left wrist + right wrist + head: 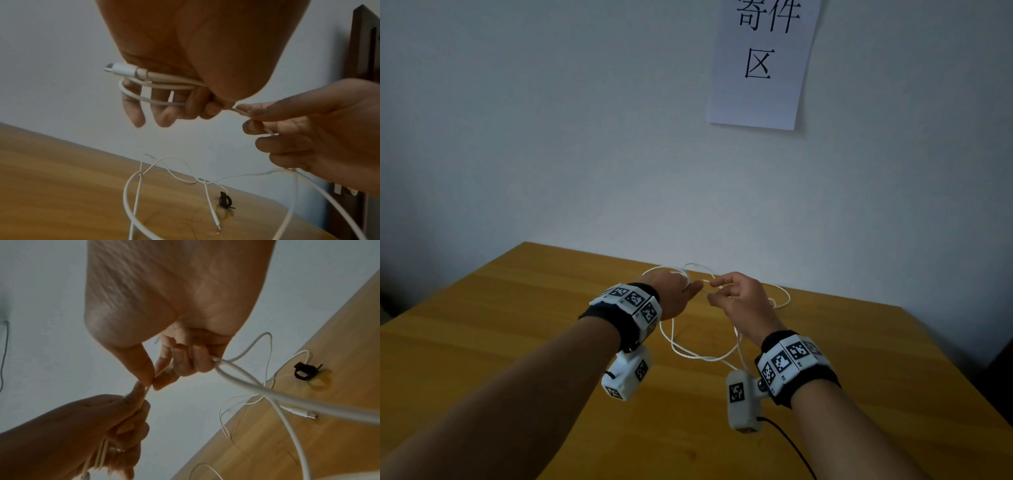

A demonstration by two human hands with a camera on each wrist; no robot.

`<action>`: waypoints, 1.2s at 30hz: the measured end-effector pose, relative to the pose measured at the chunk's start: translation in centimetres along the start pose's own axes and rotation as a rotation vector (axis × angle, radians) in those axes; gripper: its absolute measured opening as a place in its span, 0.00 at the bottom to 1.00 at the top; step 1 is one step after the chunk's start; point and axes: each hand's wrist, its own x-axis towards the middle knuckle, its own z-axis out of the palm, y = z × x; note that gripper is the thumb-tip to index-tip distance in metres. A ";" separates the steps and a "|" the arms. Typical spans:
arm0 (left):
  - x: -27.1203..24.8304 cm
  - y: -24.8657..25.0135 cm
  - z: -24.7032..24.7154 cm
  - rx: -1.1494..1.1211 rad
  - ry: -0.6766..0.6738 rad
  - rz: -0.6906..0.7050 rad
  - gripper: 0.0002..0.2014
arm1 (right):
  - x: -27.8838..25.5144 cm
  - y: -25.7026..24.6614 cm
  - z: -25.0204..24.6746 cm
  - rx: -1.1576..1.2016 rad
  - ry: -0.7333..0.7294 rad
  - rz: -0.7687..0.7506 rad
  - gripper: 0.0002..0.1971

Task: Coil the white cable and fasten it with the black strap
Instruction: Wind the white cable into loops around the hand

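Head view shows the wide yellow-brown wooden bench [517, 342] standing against a pale wall, and it serves as the landmark for everything else. Above the bench's far half the left hand [674, 291] and the right hand [743, 301] are raised close together, almost touching. Between and below them hangs the long thin white charging cable [702, 356], most of it in loose, crossing curves that droop to the bench top.

From the left wrist view, the left hand's fingers [164, 112] are curled around a couple of small turns of cable, with one white plug [121, 68] sticking out past them. The right hand's thumb and fingers [148, 369] pinch the strand just beside that bundle, and its other fingers are curled around the slack.

Smallest of all, the little black fabric strap [225, 200] lies rolled on the bench near its far edge, touched by neither hand, close to the cable's free plug [304, 413].

Coiling looks barely begun: most of the length remains to wind, and strapping is not yet started.
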 end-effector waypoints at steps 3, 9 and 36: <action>-0.1 0.0 0.0 -0.088 -0.038 -0.010 0.32 | 0.3 0.4 0.0 0.038 0.036 -0.020 0.07; -0.3 0.9 -0.2 -0.394 -0.081 -0.080 0.30 | 0.6 0.5 0.1 0.044 0.107 -0.088 0.08; -0.9 4.7 -1.7 -1.937 -0.218 0.199 0.25 | 0.1 1.8 2.7 -0.083 -0.082 -0.205 0.14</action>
